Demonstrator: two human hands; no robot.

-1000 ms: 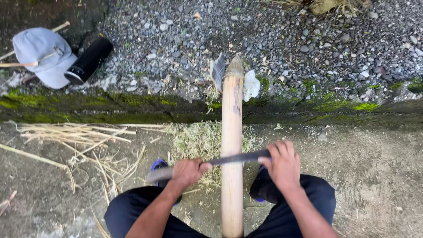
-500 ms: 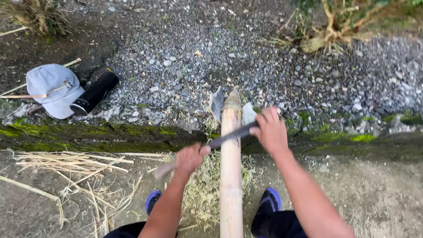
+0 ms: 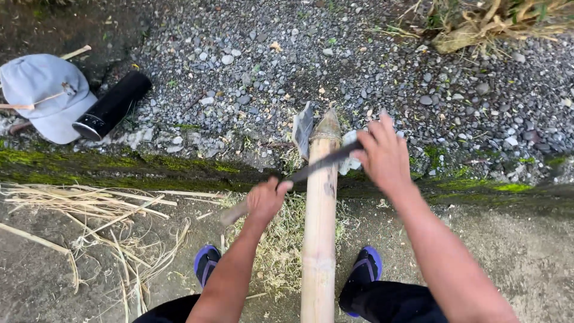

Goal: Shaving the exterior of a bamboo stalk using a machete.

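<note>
A thick bamboo pole (image 3: 320, 221) runs from between my legs up to its cut tip resting on a mossy kerb. A long dark knife blade (image 3: 317, 167) lies crosswise over the pole near the tip. My left hand (image 3: 266, 200) grips the knife's handle on the left side of the pole. My right hand (image 3: 382, 155) presses on the blade's far end to the right of the pole, fingers partly spread over it.
A pale cap (image 3: 45, 96) and a black cylindrical bottle (image 3: 110, 106) lie at the upper left on the gravel (image 3: 418, 78). Dry straw and bamboo shavings (image 3: 107, 215) are scattered on the concrete. My feet in blue sandals (image 3: 208, 263) flank the pole.
Both hands have pushed the knife forward along the pole, from close to my knees up to near the tip. The view has tilted further forward.
</note>
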